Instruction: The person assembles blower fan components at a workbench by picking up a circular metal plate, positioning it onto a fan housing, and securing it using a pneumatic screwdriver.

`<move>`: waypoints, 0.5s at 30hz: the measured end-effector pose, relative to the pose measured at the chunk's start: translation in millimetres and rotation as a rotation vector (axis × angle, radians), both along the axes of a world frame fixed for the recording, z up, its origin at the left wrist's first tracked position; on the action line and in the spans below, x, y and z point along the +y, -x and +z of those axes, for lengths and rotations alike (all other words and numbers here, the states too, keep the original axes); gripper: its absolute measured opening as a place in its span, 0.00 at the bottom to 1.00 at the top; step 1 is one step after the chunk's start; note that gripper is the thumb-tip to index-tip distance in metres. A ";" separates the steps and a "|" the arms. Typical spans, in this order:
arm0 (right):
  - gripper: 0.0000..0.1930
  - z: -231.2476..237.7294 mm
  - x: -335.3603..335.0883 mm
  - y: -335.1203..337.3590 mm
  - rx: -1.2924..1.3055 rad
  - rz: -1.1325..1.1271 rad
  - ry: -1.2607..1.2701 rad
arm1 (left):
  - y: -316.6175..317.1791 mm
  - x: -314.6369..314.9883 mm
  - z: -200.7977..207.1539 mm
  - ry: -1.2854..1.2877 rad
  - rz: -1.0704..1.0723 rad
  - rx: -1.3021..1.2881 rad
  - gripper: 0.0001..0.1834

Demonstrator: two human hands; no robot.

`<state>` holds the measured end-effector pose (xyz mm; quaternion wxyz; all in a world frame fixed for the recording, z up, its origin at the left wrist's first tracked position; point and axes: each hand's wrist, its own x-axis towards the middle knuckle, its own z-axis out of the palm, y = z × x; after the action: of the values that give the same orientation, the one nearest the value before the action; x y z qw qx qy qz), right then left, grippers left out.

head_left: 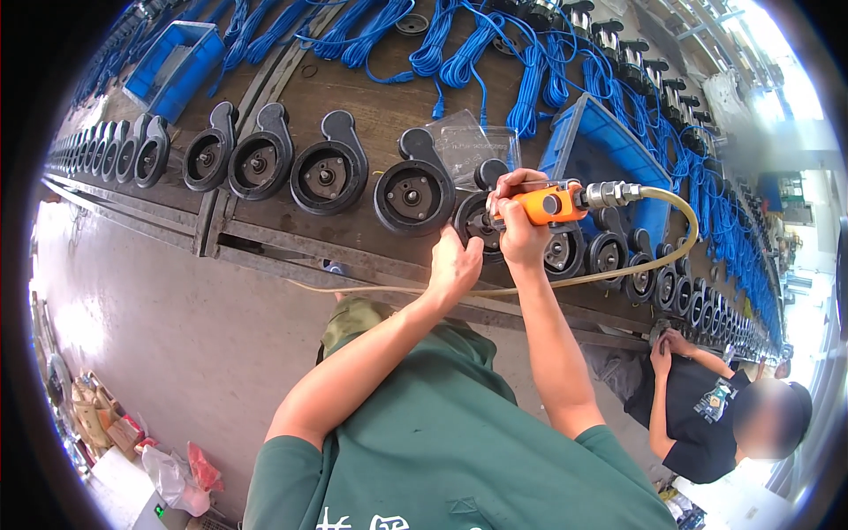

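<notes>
My right hand [523,234] is wrapped around an orange air-powered driver [555,205], a pale hose running from its metal coupling. The tool lies over a round black housing [466,210] with a metal centre; its working tip is hidden by my fingers. At the near rim of that same housing, my left hand [455,263] is closed, with fingertips partly hidden. Just left stands another round black housing [412,196] with a curved arm, showing a central shaft. A clear plastic bag [470,146] lies behind the two.
Similar housings line the bench edge on both sides. A blue crate [609,141] sits behind the tool and another blue crate [172,66] at far left. Coiled blue cables [530,88] cover the back. The hose [618,269] arcs across the right. A co-worker [698,406] works at right.
</notes>
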<state>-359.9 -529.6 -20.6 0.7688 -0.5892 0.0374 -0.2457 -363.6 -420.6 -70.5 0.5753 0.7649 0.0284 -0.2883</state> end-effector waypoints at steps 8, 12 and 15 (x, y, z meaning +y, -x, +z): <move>0.13 -1.5 -3.4 -1.5 -0.039 -0.010 -0.032 | 2.2 0.1 -6.1 0.004 0.007 -0.030 0.31; 0.13 0.7 -5.3 -0.2 -0.033 -0.032 -0.031 | 2.9 -1.2 -11.7 -0.031 -0.010 -0.062 0.34; 0.13 0.6 -5.4 -1.3 -0.042 -0.035 -0.048 | 3.1 -0.1 -11.7 -0.026 -0.021 -0.054 0.34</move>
<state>-358.6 -534.9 -20.0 0.7788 -0.5646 0.0375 -0.2707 -366.7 -420.7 -82.2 0.5629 0.7800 0.0086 -0.2732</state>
